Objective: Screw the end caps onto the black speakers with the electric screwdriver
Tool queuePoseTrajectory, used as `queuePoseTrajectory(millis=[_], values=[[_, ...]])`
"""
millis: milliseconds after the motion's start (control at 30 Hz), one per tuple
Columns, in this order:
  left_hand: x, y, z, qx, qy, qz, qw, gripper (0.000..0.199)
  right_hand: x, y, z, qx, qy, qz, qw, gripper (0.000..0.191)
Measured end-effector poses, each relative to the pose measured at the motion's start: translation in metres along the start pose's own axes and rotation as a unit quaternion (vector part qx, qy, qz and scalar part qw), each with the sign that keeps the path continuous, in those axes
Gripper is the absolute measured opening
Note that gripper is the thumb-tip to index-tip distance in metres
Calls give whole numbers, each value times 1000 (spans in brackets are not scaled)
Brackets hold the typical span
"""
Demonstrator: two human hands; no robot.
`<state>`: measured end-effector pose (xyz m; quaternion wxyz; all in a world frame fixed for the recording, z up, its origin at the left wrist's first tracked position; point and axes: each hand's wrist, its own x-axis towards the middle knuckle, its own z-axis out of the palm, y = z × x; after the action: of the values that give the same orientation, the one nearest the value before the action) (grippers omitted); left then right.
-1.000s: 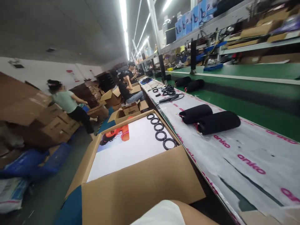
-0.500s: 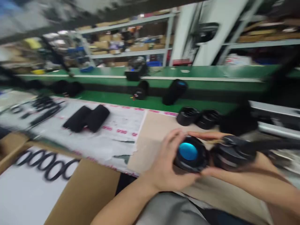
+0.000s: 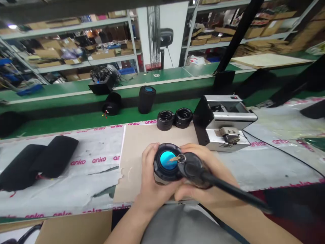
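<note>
A round black speaker [image 3: 159, 172] with a shiny blue disc at its upper end is held above the beige board [image 3: 134, 149], that end facing up. My left hand [image 3: 149, 176] wraps round its left side, fingers behind and thumb in front. On its right side my right hand [image 3: 215, 162] closes in, fingers reaching the far rim and thumb near the front. A hanging black corded tool [image 3: 194, 167], seen from above with a metal ring, covers much of my right hand and the speaker's right edge.
Two black ring-shaped parts [image 3: 165, 120] sit behind the hands. A metal bench machine [image 3: 228, 122] stands to the right. Another speaker [image 3: 147, 100] stands upright at the back. Black fabric sleeves [image 3: 54, 157] lie left, and a cardboard box [image 3: 76, 227] is at the lower left.
The view has swung to the right, bringing the bench machine into full sight. Both hands stay on the speaker. The hanging tool now overlaps my right fingers rather than the wrist.
</note>
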<state>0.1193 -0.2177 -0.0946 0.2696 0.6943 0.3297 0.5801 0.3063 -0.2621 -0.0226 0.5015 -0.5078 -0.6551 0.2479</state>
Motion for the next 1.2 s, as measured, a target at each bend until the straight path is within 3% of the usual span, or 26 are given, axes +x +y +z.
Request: queuePoseTrajectory(millis=[133,233,300,367,533,633,800,900,1033,1200], values=[[4,4,-7,21,-21,-31,999,119,22,-7,-23,94,-55,140,984,89],[5,4,-8,-7,-30,-48,998,121,40,-5,-31,82,-158,144,973,93],[8,3,-8,-28,-38,-57,997,123,47,-2,-32,40,-190,146,970,92],[11,3,-7,-55,-52,-70,995,128,48,-1,-30,38,-175,146,973,91],[16,6,-5,-100,-62,-102,988,135,43,-12,-24,108,-70,154,980,74],[19,5,-6,-95,-58,-84,990,129,44,-12,-24,122,-93,145,977,75],[22,3,-6,-96,-56,-22,994,128,50,5,-32,80,-196,158,965,84],[22,3,-6,-85,-56,-39,994,125,52,10,-35,74,-228,152,959,87],[19,4,-8,-72,-46,-76,993,126,48,8,-36,87,-205,128,966,90],[18,4,-10,-55,-52,-62,995,125,39,4,-27,105,-149,151,972,94]])
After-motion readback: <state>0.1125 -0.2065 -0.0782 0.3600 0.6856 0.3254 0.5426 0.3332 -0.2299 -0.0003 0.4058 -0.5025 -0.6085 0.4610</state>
